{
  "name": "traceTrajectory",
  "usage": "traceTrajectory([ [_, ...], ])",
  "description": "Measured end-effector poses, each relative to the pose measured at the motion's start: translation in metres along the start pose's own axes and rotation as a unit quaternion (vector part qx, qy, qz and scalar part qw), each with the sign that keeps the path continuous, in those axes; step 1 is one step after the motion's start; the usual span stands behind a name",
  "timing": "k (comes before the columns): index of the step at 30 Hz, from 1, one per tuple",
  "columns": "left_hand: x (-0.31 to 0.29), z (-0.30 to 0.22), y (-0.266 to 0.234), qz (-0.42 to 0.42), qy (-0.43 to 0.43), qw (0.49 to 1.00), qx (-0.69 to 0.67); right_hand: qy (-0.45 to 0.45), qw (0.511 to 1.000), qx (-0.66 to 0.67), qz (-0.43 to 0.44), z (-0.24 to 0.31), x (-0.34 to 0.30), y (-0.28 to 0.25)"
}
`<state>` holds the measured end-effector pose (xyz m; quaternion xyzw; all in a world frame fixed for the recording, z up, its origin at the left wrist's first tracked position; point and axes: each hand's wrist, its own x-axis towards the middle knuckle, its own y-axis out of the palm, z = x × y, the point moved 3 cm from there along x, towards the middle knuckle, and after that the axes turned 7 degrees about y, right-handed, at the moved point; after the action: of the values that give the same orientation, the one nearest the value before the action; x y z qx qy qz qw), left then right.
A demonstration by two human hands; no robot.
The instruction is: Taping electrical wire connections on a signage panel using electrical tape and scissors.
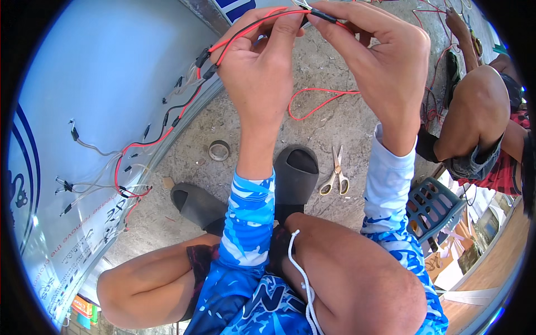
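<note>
Left hand (259, 70) pinching red-black wires (254, 23), right hand (388, 58) pinching their black sleeve (324, 15); run's held up above the floor (329, 131). Should be light, floppy (joints probably fragile). Grip insulation beside the sleeve, don't tug.

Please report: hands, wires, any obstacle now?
Left hand, right hand: both gripping wires, red and black. Scissors and tape on floor, clear of hands. No obstacle seen.

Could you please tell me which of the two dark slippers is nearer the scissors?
The right-foot slipper: it sits just left of the scissors, while the left-foot slipper lies farther away.
</note>
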<state>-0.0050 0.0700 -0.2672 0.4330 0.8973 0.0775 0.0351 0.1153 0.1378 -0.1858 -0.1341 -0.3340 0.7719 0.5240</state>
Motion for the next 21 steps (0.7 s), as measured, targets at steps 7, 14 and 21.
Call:
traceTrajectory([
  [7,0.003,-0.009,-0.012,-0.017,-0.039,0.990,-0.131,-0.178,0.975,-0.009,-0.134,0.007,-0.009,0.014],
  [14,0.003,-0.032,-0.019,-0.028,-0.059,0.993,-0.100,-0.251,0.956,-0.032,-0.146,0.006,-0.010,0.019],
  [21,0.002,-0.037,-0.013,0.053,-0.048,0.988,-0.140,-0.179,0.979,-0.001,-0.100,0.016,-0.005,0.008],
])
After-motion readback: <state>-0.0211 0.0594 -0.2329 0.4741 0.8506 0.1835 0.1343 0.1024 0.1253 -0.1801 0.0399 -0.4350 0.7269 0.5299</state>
